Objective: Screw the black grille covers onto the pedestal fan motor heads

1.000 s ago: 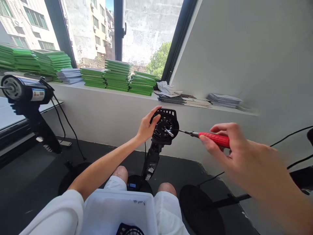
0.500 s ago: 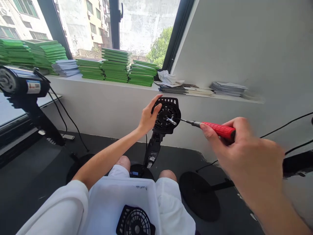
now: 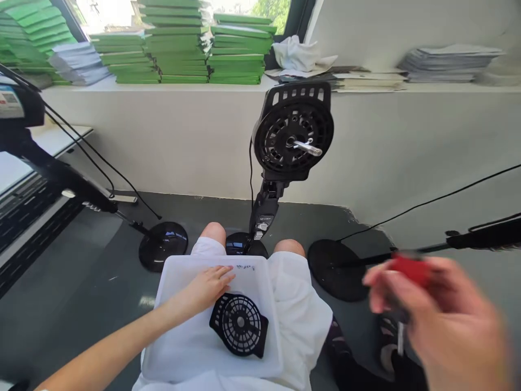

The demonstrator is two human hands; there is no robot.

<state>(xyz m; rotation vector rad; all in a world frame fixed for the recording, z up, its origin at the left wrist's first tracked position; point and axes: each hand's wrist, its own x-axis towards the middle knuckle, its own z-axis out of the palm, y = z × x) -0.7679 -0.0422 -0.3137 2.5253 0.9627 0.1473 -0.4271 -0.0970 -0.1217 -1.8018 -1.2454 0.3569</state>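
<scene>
Base of round glossy black (image 3: 163, 255) stands on the dark floor beyond the bare left hand (image 3: 211, 283), to its left. That hand, fingers spread and gripping nothing, is over a rectangular white plastic tray (image 3: 179, 355); whether it touches the tray, I cannot tell. Just right of its fingers, a black plastic grille with a round slotted centre (image 3: 240, 321) lies in the tray. Ahead and farther right, a round black vented motor housing (image 3: 280, 142) with a protruding silver shaft (image 3: 308, 147) tops a black stand (image 3: 266, 209). Rightmost, the blurred right hand (image 3: 451, 312) clasps a red-handled screwdriver (image 3: 411, 270), metal end downward.
</scene>
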